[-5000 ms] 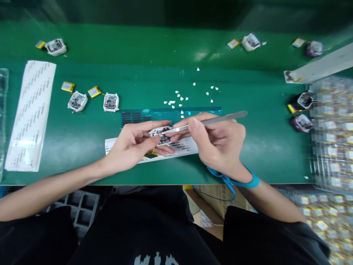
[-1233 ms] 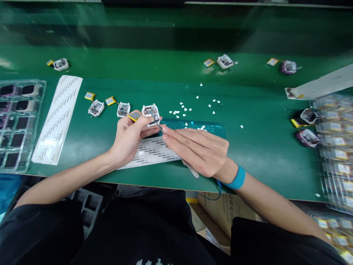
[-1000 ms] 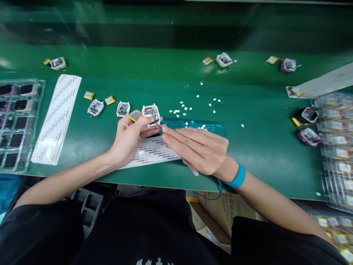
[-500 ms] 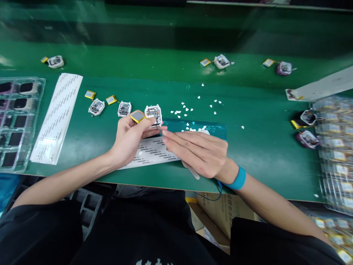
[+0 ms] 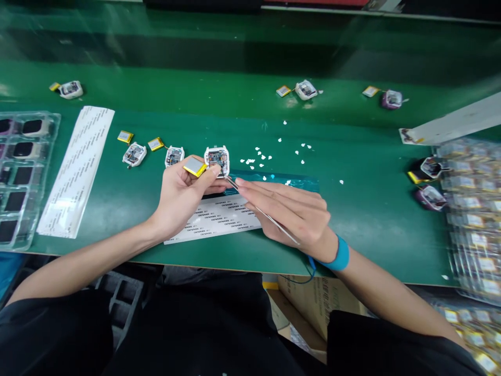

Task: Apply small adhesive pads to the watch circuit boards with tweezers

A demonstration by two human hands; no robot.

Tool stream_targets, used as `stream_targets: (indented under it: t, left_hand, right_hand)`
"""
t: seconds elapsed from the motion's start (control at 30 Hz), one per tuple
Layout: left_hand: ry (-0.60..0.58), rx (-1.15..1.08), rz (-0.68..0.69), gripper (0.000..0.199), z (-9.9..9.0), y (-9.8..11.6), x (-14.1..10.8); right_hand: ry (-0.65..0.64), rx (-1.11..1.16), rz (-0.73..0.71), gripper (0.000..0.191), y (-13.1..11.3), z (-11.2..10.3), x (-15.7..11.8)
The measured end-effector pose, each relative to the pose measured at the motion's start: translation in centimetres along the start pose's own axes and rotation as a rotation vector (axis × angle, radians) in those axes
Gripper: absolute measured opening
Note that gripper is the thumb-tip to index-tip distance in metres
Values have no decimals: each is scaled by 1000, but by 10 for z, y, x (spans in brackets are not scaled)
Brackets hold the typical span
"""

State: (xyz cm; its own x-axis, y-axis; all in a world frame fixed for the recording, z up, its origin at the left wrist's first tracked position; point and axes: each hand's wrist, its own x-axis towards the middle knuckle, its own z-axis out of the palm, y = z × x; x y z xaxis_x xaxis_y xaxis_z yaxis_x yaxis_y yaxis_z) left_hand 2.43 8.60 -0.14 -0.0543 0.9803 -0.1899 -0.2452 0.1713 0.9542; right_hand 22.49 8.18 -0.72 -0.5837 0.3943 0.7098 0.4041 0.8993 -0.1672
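My left hand (image 5: pixel 182 190) pinches an open white smartwatch case (image 5: pixel 217 156) with its circuit board facing up. A silver battery pouch with yellow edges (image 5: pixel 194 166) hangs beside the case, over my left fingers. In my right hand (image 5: pixel 291 214) is a pair of metal tweezers (image 5: pixel 277 225), held slantwise. Their tips meet the lower right edge of the case, close to my left thumb; what they touch there is too small to tell. A blue wrist strap (image 5: pixel 340 254) with a cord circles my right wrist.
Two more open white cases (image 5: pixel 134 154) with batteries lie to the left. A printed white sheet (image 5: pixel 219 218) and small white stickers (image 5: pixel 258 156) lie about my hands. Clear trays stand at left (image 5: pixel 29 177) and right (image 5: pixel 469 209). More cases (image 5: pixel 306 90) sit at the back.
The tweezers have rolled in my right hand, now showing their thin side instead of the flat end. My right fingers have shifted slightly right. The view has shifted a little.
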Motion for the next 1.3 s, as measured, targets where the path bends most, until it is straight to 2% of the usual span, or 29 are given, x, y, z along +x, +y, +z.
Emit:
stream_targets:
  t: [0.2,0.27,0.37,0.43,0.5,0.53,0.63,0.73,0.8,0.83,0.97,1.03,1.13,1.2,1.3]
  left_hand:
    - [-46,42,-43,18,-4,-3,3]
    - [-84,110,7,22,-3,-4,3]
    - [-96,250,159,26,-5,-2,13]
    - [-33,389,292,27,-10,2,35]
    - [59,589,383,28,-20,9,70]
    - [93,738,369,27,-26,14,91]
    - [135,880,358,17,-43,34,147]
    - [201,946,461,37,-43,49,176]
    - [187,984,556,46,-28,48,182]
    - [142,1003,589,44,-17,44,184]
    - [-158,1070,609,18,47,14,197]
    - [-252,1077,598,27,80,1,209]
    - [-297,1065,543,37,118,-4,229]
    - [-306,1040,475,36,134,-1,239]
    - [-322,958,362,34,142,5,241]
  right_hand:
    - [52,-37,20,41,6,-3,-1]
    - [67,-79,-8,42,11,-6,-3]
    - [85,-117,-39,43,18,-8,-6]
    - [118,-119,-42,45,21,-10,-8]
    - [144,-107,-42,44,22,-11,-7]
    - [148,-98,-45,41,22,-12,-6]
    - [149,-77,-55,30,20,-13,-3]
    - [158,-58,-63,23,18,-14,1]
    - [164,-49,-69,21,18,-14,1]
    - [166,-52,-73,21,19,-13,1]
    - [177,-120,-94,20,22,-9,-1]
    - [179,-160,-105,20,24,-7,-2]
    - [173,-197,-129,19,27,-5,-3]
    - [163,-213,-138,19,28,-5,-4]
    - [156,-230,-87,23,27,-4,-4]
